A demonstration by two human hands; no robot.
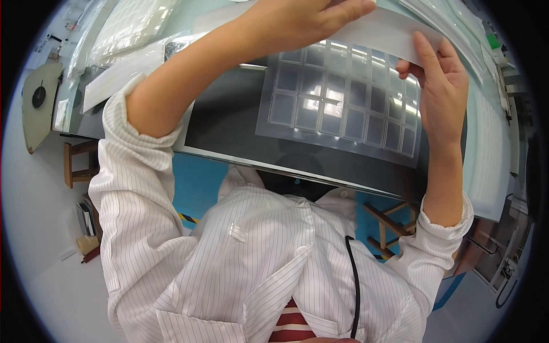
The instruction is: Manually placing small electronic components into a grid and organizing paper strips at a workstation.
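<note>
Your left hand (303, 17) lies flat, fingers pressed together, on a white translucent paper sheet (383, 31) at the far edge of the work surface. Your right hand (437, 86) pinches that same sheet's near right edge between thumb and fingers. Just beneath the sheet sits a clear plastic tray of square compartments (337, 106), resting on a dark grey table mat (229, 120). Clear plastic bags (126, 28) lie stacked to the far left. Your white pinstriped coat (246, 257) fills the foreground.

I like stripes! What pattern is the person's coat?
The coat is white with thin dark pinstripes, seen in the head view.
</note>
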